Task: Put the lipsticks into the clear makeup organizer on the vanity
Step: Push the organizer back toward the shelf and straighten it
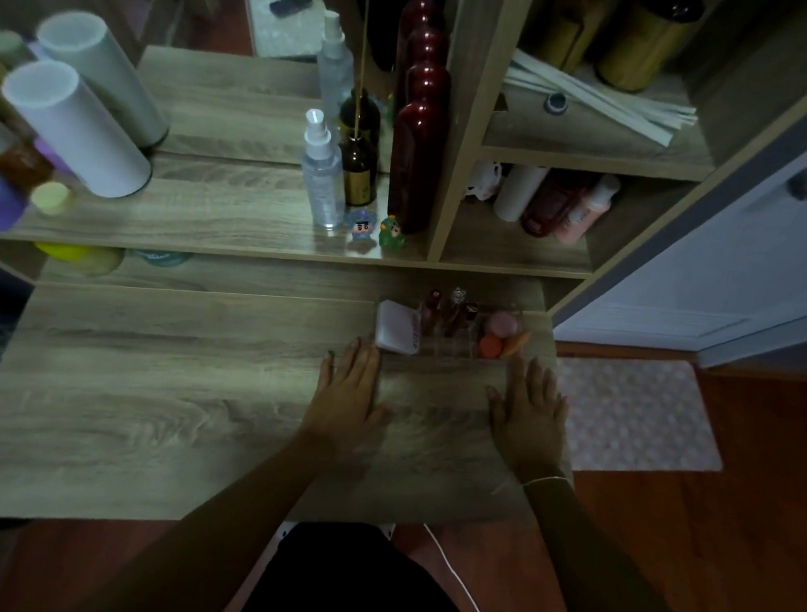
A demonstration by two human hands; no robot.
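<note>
The clear makeup organizer stands at the far right of the wooden vanity top. Several lipsticks stand upright in its left compartments. Pink and orange sponges fill its right side. A white case lies against the organizer's left side. My left hand rests flat on the wood, fingers apart, fingertips just short of the white case. My right hand lies flat too, fingers apart, just in front of the organizer. Neither hand holds anything.
A raised shelf behind carries a clear spray bottle, a brown diffuser bottle, a tall dark red bottle, two small figurines and a white cylinder. Side shelves with bottles are at right. A patterned mat lies on the floor.
</note>
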